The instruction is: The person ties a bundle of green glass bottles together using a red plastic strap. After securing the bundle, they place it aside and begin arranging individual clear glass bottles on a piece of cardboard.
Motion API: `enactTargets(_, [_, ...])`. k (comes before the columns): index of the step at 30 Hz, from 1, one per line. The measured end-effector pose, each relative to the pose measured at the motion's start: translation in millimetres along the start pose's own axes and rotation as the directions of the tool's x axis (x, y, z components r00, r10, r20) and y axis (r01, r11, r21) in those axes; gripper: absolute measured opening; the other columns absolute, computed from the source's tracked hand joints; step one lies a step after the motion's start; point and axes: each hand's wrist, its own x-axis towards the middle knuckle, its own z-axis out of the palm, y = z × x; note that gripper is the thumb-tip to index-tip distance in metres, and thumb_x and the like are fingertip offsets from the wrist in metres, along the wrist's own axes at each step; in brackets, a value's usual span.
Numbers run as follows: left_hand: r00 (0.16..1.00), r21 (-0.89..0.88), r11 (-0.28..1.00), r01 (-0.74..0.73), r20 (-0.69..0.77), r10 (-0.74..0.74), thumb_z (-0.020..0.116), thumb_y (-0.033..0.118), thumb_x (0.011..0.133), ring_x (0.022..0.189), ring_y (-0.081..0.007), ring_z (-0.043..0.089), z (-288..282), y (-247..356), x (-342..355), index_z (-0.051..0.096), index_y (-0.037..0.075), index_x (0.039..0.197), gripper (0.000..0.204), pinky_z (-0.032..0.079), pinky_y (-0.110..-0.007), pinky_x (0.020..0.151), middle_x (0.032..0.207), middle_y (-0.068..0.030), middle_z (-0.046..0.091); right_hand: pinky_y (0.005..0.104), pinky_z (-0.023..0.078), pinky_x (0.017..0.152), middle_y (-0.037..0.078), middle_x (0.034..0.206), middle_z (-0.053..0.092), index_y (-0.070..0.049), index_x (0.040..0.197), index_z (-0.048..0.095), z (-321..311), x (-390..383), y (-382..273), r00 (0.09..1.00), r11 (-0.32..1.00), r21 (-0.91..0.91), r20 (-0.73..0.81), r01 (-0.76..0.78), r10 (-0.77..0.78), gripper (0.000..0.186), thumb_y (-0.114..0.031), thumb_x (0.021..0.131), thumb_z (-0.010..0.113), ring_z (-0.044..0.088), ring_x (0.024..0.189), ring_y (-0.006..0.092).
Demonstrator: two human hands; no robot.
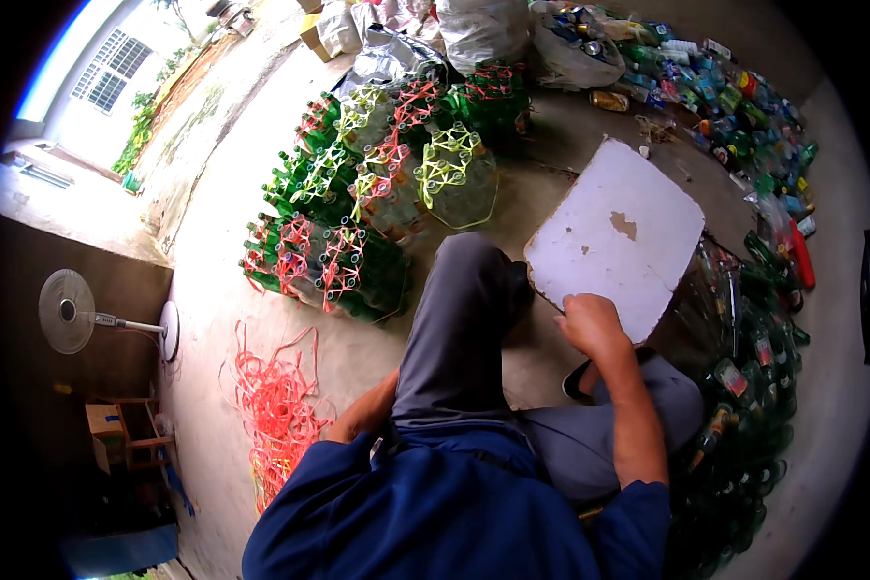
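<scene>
My right hand [590,319] is closed on the near edge of a white board [604,208], which has worn brown patches and lies to the right of my raised left knee. My left forearm [358,416] reaches in beside my left thigh, and the hand itself is hidden behind the leg. A tangled heap of pink plastic strapping [275,406] lies on the floor to the left of that arm. Beyond my knee stand several bundles of green and clear bottles [324,261], tied at the necks with pink and yellow strapping.
Loose plastic bottles [706,92] pile along the upper right, with glass bottles [744,406] heaped close at my right. A standing fan [66,311] and a wooden crate [135,435] are at the left. White sacks [483,29] sit at the back, near a sunlit opening.
</scene>
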Motion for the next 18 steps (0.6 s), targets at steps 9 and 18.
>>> enactTargets(9, [1.0,0.012,1.0,-0.001,0.029,0.0,0.068,0.039,0.092,0.099,-0.0305,0.071,-3.7,0.1,-1.8,0.07,-0.003,0.114,0.047,0.055,-0.04,0.09,0.107,-0.0167,0.074,0.048,0.058,0.077,0.02,0.085,0.074,-0.006,0.084,0.078,0.6,-2.2,-5.1,0.994,0.999,-0.011,-0.099,0.049,-0.05,0.021,-0.026,0.088,0.072,0.073,0.084,0.0382])
enactTargets(18, [0.994,-0.019,0.998,0.056,0.097,-0.054,0.067,0.038,0.092,0.099,-0.03,0.071,2.1,-14.4,-4.5,0.07,-0.003,0.114,0.047,0.055,-0.039,0.09,0.106,-0.0164,0.074,0.0498,0.057,0.073,0.018,0.082,0.075,-0.006,0.08,0.078,8.8,3.3,-0.2,0.989,0.996,0.049,-0.134,0.071,-0.064,0.017,-0.02,0.083,0.069,0.074,0.082,0.0378])
